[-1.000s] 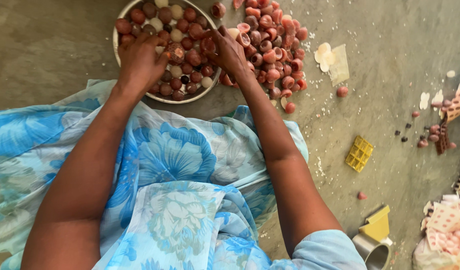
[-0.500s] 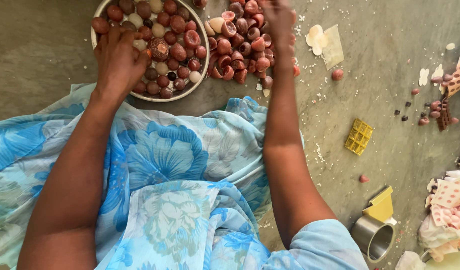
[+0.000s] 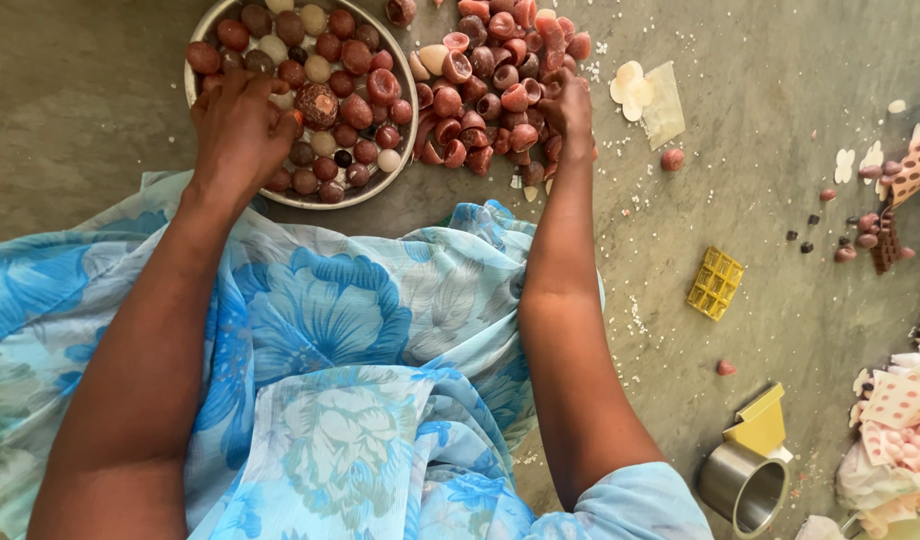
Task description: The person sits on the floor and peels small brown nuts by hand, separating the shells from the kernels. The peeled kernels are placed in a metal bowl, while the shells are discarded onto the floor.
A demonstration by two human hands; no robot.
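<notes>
My left hand [image 3: 238, 125] rests in one round metal tray [image 3: 202, 60] of several dozen red-brown nuts [image 3: 357, 110], grip curled, can't tell on what. Right hand [image 3: 568, 112] sits on one loose pile of nut shells [image 3: 485, 90], grip hidden. Bare concrete floor [image 3: 780, 150]: one yellow grid [image 3: 716, 283], one steel cup [image 3: 745, 487].

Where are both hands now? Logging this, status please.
Left hand in round metal tray of brown balls. Right hand on reddish cup-shaped shells pile. Grip unclear.

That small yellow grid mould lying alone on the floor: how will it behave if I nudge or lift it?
The yellow grid mould lies flat, so it would probably slide rather than roll. Its open cells suggest it is light. It looks like stiff plastic, though that is uncertain.
</notes>
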